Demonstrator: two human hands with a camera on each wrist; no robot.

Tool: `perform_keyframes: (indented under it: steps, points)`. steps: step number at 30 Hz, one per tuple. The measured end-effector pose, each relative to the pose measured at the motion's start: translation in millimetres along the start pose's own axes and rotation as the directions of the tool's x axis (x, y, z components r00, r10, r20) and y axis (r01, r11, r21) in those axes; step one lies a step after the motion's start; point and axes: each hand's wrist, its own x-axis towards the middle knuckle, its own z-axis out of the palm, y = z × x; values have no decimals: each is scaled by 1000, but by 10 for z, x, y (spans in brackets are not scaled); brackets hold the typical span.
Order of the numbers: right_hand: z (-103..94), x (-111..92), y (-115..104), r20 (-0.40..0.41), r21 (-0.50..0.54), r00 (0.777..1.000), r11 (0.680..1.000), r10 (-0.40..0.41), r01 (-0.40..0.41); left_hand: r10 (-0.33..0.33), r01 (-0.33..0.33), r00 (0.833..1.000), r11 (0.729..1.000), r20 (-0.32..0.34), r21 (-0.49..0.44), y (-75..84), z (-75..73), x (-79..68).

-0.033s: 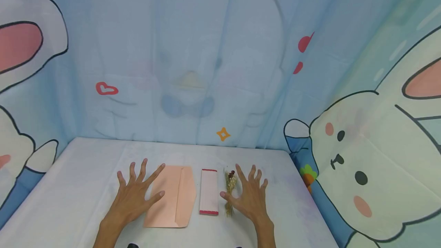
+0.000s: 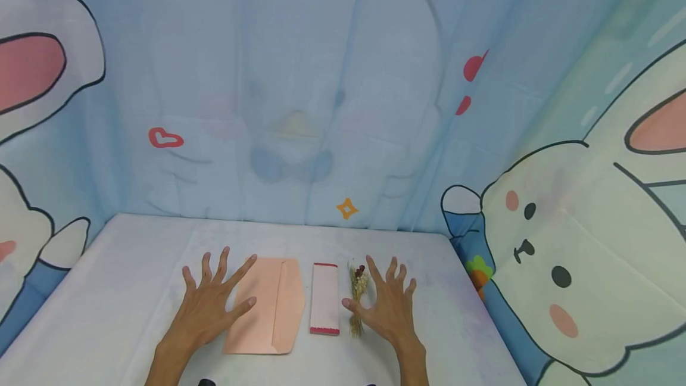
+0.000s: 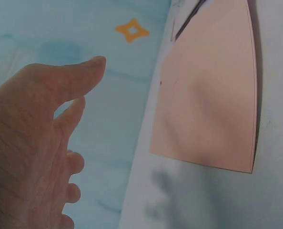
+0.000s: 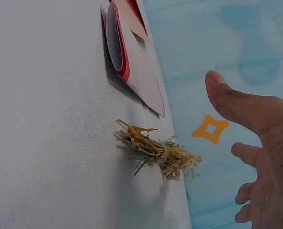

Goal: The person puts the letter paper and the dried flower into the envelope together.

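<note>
My left hand (image 2: pixel 208 311) is spread over the left side of a peach envelope (image 2: pixel 265 314), palm down, its fingers holding nothing. The envelope lies flat with its flap side to the right. Beside it lies a folded pale paper (image 2: pixel 324 299) with red ends; the right wrist view shows its loose, rounded fold (image 4: pixel 136 71). Further right is a small bunch of dried flowers (image 2: pixel 358 285), with tan stems and a dark red bloom. Spread and holding nothing, my right hand (image 2: pixel 391 311) is just right of the bunch, its thumb overlapping the stems in the head view.
All of this lies on a table with a white cloth (image 2: pixel 134 290). A pale blue curtain (image 2: pixel 300 46) with cartoon rabbits hangs behind and along the sides. Small dark objects (image 2: pixel 206 382) poke in at the bottom edge.
</note>
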Motion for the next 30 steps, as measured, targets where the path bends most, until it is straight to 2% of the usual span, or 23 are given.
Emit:
perform_keyframes:
  steps: [11, 22, 26, 30]
  points:
    - [7, -38, -15, -26, 34, 1000, 999, -16, 17, 10, -10, 1000, 1000, -2, -6, 29, 34, 6]
    - [-11, -48, -75, 11, 61, 1000, 998, -12, 11, 32, -32, 999, 999, -11, 24, 67, 110, 14]
    - [-15, -47, -136, -47, 115, 999, 993, 4, 1, 64, -63, 998, 996, -20, 55, 119, 200, -1]
    - [-2, -22, -253, -183, 167, 983, 986, 28, 3, 125, -121, 992, 984, -26, 128, 172, 304, -11]
